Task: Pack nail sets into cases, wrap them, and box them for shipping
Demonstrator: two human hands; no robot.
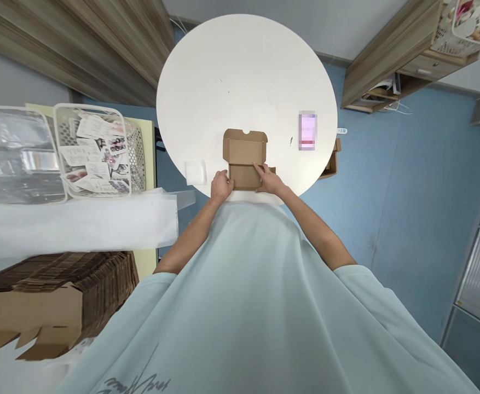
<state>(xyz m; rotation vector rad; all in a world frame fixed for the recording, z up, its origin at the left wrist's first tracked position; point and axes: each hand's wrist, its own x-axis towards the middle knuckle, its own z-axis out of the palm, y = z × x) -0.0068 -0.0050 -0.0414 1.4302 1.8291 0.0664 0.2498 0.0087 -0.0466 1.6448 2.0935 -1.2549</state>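
- Here it is: an open brown cardboard box (246, 158), lid folded back toward 12 o'clock, sitting at 6 o'clock on the round white bench (240, 71).
- Left grip (222, 186) looks clamped on the box's 9 o'clock wall; right grip (269, 179) has thumb and fingers apart, touching the 3 o'clock side, one finger reaching to the lid fold.
- Light stuff, I'd judge: thin and springy, stiff along the folds, easily dented mid-panel, dry rather than slippery.
- Best hold? Those walls at 9 and 3, low by the corners; grabbed by the lid, it would likely swing.
- Watch the bench rim at 6 o'clock, just behind the box, with the pale blue cloth shirt (256, 262) crowding it!
- Toward 9 o'clock from the box, a small white square item (196, 172) lies near the left grip, by the rim.
- Between 3 and 4 on the bench, well apart: a blurred pink phone-like rectangle (307, 130).
- The widest room for moving runs beyond the lid, toward 12.
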